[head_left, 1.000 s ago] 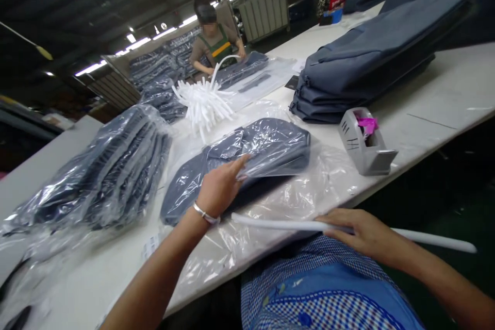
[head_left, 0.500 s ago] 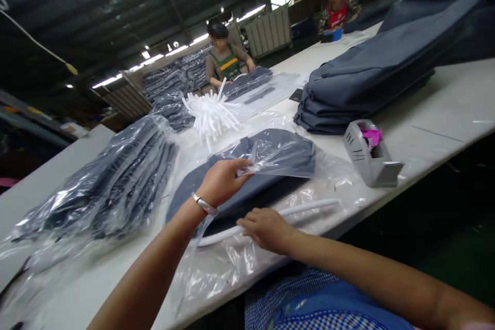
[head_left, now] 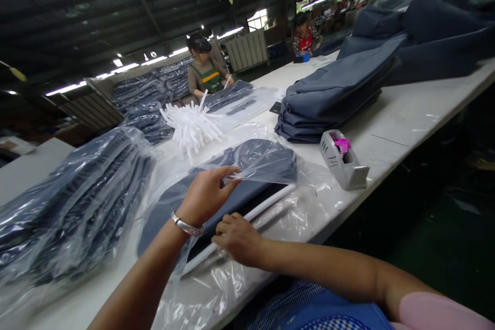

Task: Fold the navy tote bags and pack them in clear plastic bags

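Note:
A dark blue folded fabric item [head_left: 166,211] lies on the table, partly inside a clear plastic bag [head_left: 266,165]. My left hand [head_left: 209,191], with a silver bracelet at the wrist, pinches the bag's edge and lifts it over the fabric. Closer to the table's front edge, my right hand [head_left: 237,240] has its fingers closed round a white tube [head_left: 270,202]. The tube runs along the near side of the fabric, with its far end beside the bag. Loose plastic spreads beneath both.
Plastic-wrapped dark items [head_left: 88,201] lie left. Behind are a pile of white tubes [head_left: 191,126] and a person [head_left: 209,72] in a green apron. Stacked dark fabric items [head_left: 328,93] and a grey tape dispenser [head_left: 344,162] stand right. Another person [head_left: 305,38] is farther back.
The view has shifted, so the scene sits farther left. The white tube's far end has come in against the fabric and bag. My left hand still holds up the plastic.

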Demonstrator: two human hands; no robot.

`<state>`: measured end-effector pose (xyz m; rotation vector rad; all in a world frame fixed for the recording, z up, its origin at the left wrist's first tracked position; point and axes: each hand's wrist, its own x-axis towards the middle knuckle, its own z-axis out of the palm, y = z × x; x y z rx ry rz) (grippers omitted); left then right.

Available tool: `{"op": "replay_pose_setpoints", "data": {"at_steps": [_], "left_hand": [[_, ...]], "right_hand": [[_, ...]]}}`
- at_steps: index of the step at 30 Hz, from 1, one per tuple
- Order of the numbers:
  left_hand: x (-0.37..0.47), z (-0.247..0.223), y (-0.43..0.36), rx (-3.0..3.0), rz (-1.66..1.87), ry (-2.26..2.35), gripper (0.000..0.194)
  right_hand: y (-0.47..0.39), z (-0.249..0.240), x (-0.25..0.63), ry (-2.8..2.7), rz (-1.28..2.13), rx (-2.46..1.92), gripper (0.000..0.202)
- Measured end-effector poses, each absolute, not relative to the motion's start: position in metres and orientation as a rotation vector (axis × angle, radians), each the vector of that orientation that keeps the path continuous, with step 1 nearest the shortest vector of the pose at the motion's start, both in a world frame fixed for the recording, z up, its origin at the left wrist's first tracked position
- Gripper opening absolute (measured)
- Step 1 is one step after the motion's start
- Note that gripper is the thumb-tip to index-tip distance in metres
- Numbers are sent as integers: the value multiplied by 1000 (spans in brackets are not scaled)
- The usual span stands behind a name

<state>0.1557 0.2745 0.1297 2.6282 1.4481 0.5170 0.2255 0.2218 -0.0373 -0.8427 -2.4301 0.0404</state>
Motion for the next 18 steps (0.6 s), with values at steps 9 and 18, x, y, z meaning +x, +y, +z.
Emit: {"op": "replay_pose_setpoints", "data": {"at_steps": [9,18], "left_hand": [[154,122,256,2552,542,1378,27],[159,104,242,2394,562,1356,31]], "right_hand": [[244,-78,265,-2286,-12,-1103,22],[265,-101,261,-2147,150,-1207,28]]}}
